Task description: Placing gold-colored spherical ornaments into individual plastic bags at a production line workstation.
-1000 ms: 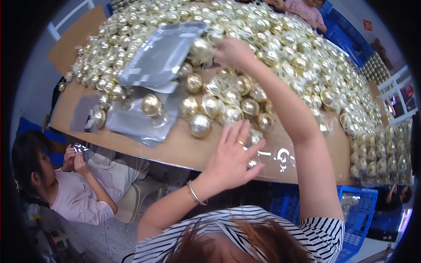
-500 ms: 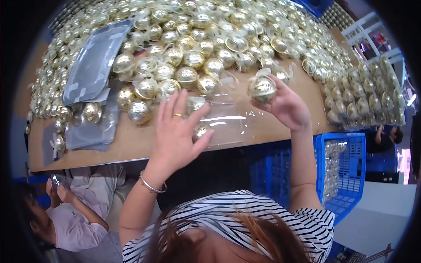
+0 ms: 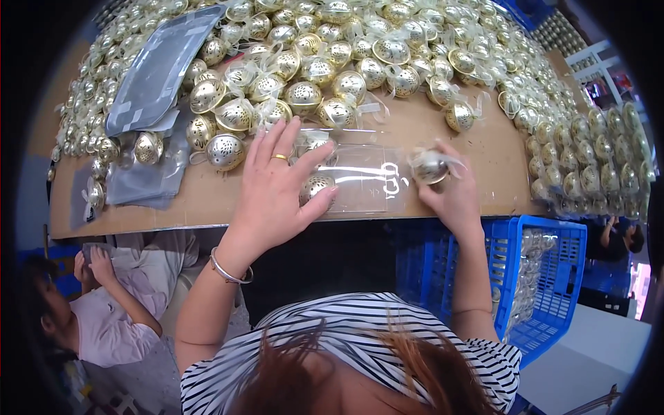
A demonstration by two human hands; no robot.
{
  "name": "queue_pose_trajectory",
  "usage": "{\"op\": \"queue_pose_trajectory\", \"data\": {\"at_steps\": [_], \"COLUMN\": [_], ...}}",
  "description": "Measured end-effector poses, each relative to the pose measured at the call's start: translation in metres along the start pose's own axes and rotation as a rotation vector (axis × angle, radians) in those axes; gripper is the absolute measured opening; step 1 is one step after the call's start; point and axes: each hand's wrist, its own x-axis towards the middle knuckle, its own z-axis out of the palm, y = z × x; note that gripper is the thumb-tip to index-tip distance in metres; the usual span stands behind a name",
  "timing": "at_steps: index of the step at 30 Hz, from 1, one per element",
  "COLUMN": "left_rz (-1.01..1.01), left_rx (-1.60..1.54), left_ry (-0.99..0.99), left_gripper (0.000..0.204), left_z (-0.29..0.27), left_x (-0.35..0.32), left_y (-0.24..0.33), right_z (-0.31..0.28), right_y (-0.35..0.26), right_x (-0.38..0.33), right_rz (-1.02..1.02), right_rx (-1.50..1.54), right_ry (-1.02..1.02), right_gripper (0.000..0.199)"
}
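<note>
The 2 hands are apart. The right hand [image 3: 454,196] is clamped on 1 gold ball [image 3: 430,168] near the right end of the clear bag [image 3: 356,197]. The left hand [image 3: 273,187] is spread at the bag's left end, beside 2 balls [image 3: 316,187]. Beyond, a ball pile [image 3: 304,97] and a clear tray [image 3: 162,69] occupy the desk [image 3: 487,197]. A blue crate [image 3: 553,301] stands at lower right.

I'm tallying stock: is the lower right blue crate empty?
Not empty: shiny balls show inside the crate. How full, I cannot tell.
</note>
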Motion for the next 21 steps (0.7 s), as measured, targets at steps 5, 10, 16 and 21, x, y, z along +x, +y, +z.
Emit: {"op": "queue_pose_trajectory", "data": {"at_steps": [5, 10, 16, 21], "left_rz": [0.017, 0.088, 0.157, 0.161], "left_rx": [-0.001, -0.037, -0.015, -0.048], "left_ry": [-0.026, -0.103, -0.117, -0.050], "left_gripper": [0.049, 0.044, 0.049, 0.046], "left_z": [-0.005, -0.005, 0.005, 0.013], "left_x": [0.001, 0.011, 0.023, 0.019], "left_y": [-0.001, -0.001, 0.010, 0.012], "right_z": [0.003, 0.038, 0.055, 0.014], "right_y": [0.001, -0.013, -0.015, -0.070], "right_x": [0.011, 0.035, 0.036, 0.127], "right_rz": [0.173, -0.001, 0.372, -0.014], "right_rx": [0.692, 0.654, 0.976, 0.033], "right_ry": [-0.393, -0.289, -0.162, 0.080], "right_gripper": [0.061, 0.056, 0.042, 0.022]}}
